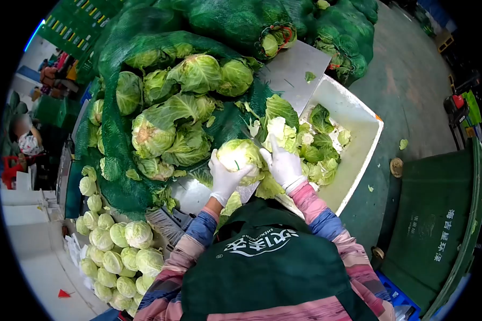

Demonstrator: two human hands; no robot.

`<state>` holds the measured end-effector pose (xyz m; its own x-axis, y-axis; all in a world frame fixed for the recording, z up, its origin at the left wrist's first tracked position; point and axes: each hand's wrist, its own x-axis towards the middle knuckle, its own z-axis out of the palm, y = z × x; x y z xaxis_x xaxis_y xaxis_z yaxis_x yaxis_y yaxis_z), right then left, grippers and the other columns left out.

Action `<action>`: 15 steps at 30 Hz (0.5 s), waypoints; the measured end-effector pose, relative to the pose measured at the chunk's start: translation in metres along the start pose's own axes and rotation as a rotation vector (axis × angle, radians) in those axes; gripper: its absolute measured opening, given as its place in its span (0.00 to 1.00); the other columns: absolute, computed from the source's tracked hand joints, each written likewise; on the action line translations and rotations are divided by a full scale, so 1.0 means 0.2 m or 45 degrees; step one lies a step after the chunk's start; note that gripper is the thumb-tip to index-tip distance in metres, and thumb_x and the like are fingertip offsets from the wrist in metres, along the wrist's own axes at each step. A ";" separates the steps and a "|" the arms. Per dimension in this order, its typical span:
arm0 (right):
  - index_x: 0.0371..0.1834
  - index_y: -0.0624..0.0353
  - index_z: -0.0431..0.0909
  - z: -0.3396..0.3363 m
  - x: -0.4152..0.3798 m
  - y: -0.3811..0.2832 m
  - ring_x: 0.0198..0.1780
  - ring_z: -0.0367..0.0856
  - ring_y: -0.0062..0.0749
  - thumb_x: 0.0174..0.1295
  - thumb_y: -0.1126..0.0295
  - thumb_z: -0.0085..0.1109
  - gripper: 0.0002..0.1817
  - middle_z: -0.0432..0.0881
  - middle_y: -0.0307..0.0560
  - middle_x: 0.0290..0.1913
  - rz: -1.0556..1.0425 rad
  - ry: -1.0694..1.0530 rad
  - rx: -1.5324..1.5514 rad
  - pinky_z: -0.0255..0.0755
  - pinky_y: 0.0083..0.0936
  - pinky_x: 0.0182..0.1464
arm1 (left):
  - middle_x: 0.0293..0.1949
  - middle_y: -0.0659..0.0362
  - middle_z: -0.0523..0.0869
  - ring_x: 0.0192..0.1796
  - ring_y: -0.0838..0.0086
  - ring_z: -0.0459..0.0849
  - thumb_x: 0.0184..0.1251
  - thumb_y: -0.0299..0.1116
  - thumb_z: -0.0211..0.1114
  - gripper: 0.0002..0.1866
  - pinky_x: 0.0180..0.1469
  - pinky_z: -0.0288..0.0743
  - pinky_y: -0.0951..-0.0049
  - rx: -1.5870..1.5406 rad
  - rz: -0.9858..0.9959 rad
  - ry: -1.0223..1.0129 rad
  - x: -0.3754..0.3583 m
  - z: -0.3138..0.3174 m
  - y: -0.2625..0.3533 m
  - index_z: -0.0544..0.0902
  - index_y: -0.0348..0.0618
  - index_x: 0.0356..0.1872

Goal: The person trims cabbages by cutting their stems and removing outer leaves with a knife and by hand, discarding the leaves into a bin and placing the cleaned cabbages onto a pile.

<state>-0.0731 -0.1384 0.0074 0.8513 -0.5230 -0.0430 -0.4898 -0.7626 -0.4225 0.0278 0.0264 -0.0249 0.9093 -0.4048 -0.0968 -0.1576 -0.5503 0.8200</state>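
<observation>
Produce workshop: cabbage sacks [225, 16], crates [72, 27]

- The cabbage [236, 152] I hold is round and pale, creamy across its top and yellow-green toward its edges, with a narrow dark green shred on its face.
- It sits between my two gloved hands, my left hand [226, 175] cupped around its left and near side, my right hand [285, 166] at its right edge.
</observation>
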 end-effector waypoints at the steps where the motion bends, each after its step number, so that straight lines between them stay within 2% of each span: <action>1: 0.70 0.59 0.61 -0.02 0.00 -0.03 0.21 0.80 0.49 0.70 0.46 0.44 0.34 0.82 0.55 0.22 -0.137 0.076 0.079 0.73 0.42 0.25 | 0.61 0.36 0.63 0.63 0.48 0.65 0.33 0.49 0.84 0.63 0.67 0.61 0.58 0.085 0.074 -0.006 0.00 0.00 0.03 0.53 0.29 0.68; 3: 0.70 0.58 0.62 -0.04 0.01 -0.10 0.21 0.80 0.49 0.70 0.45 0.44 0.34 0.82 0.54 0.22 -0.156 -0.018 0.045 0.73 0.41 0.25 | 0.60 0.37 0.64 0.60 0.45 0.66 0.31 0.50 0.83 0.63 0.64 0.61 0.54 0.202 0.220 0.007 0.01 0.03 0.05 0.55 0.30 0.68; 4: 0.70 0.56 0.63 -0.04 0.02 -0.12 0.21 0.80 0.49 0.70 0.44 0.43 0.33 0.82 0.53 0.22 -0.182 -0.120 0.010 0.74 0.41 0.25 | 0.60 0.37 0.64 0.60 0.45 0.66 0.31 0.50 0.83 0.63 0.64 0.61 0.54 0.204 0.223 -0.002 0.01 0.04 0.05 0.55 0.30 0.68; 8: 0.67 0.54 0.68 -0.02 0.08 -0.12 0.28 0.83 0.51 0.70 0.43 0.40 0.32 0.83 0.56 0.26 -0.027 -0.224 0.001 0.76 0.44 0.32 | 0.59 0.38 0.64 0.59 0.46 0.66 0.32 0.51 0.82 0.62 0.63 0.59 0.51 0.281 0.223 0.016 0.01 0.05 0.07 0.55 0.31 0.68; 9: 0.58 0.55 0.76 -0.03 0.10 -0.12 0.31 0.84 0.50 0.71 0.43 0.38 0.30 0.84 0.55 0.28 0.016 -0.209 0.005 0.77 0.42 0.33 | 0.59 0.39 0.65 0.59 0.46 0.66 0.33 0.51 0.82 0.62 0.63 0.59 0.51 0.282 0.259 -0.001 0.01 0.05 0.07 0.55 0.31 0.68; 10: 0.58 0.55 0.76 0.00 0.13 -0.07 0.31 0.84 0.50 0.71 0.43 0.38 0.30 0.84 0.55 0.28 0.014 -0.210 0.002 0.77 0.42 0.33 | 0.59 0.39 0.65 0.59 0.46 0.66 0.34 0.51 0.81 0.61 0.63 0.59 0.52 0.283 0.294 -0.015 0.01 0.04 0.09 0.55 0.31 0.68; 12: 0.51 0.53 0.79 0.05 0.20 0.02 0.34 0.84 0.52 0.70 0.42 0.39 0.28 0.84 0.56 0.31 0.004 -0.103 0.179 0.77 0.43 0.37 | 0.60 0.40 0.65 0.60 0.46 0.66 0.35 0.52 0.81 0.61 0.64 0.58 0.52 0.297 0.296 -0.039 0.01 0.03 0.10 0.55 0.33 0.69; 13: 0.43 0.53 0.80 0.05 0.21 0.02 0.36 0.84 0.53 0.70 0.43 0.39 0.27 0.84 0.57 0.33 0.037 -0.120 0.183 0.77 0.44 0.40 | 0.60 0.41 0.64 0.60 0.46 0.65 0.35 0.52 0.81 0.61 0.65 0.58 0.52 0.255 0.285 -0.039 0.03 0.04 0.08 0.55 0.34 0.70; 14: 0.43 0.53 0.80 0.05 0.21 0.02 0.36 0.84 0.53 0.70 0.43 0.39 0.27 0.84 0.57 0.33 0.042 -0.119 0.180 0.77 0.44 0.40 | 0.61 0.41 0.64 0.61 0.46 0.65 0.35 0.52 0.81 0.61 0.66 0.58 0.53 0.211 0.274 -0.044 0.04 0.04 0.07 0.55 0.35 0.70; 15: 0.48 0.53 0.81 0.05 0.23 0.03 0.38 0.83 0.55 0.70 0.43 0.40 0.27 0.84 0.59 0.35 0.102 -0.171 0.156 0.77 0.44 0.42 | 0.61 0.42 0.64 0.63 0.47 0.64 0.35 0.51 0.81 0.61 0.67 0.58 0.54 0.207 0.227 -0.102 0.07 0.02 0.07 0.56 0.37 0.70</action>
<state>-0.0352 -0.1627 -0.0058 0.8321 -0.5182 -0.1976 -0.5371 -0.6643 -0.5199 0.0367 0.0096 -0.0175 0.8291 -0.5590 -0.0084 -0.3786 -0.5725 0.7273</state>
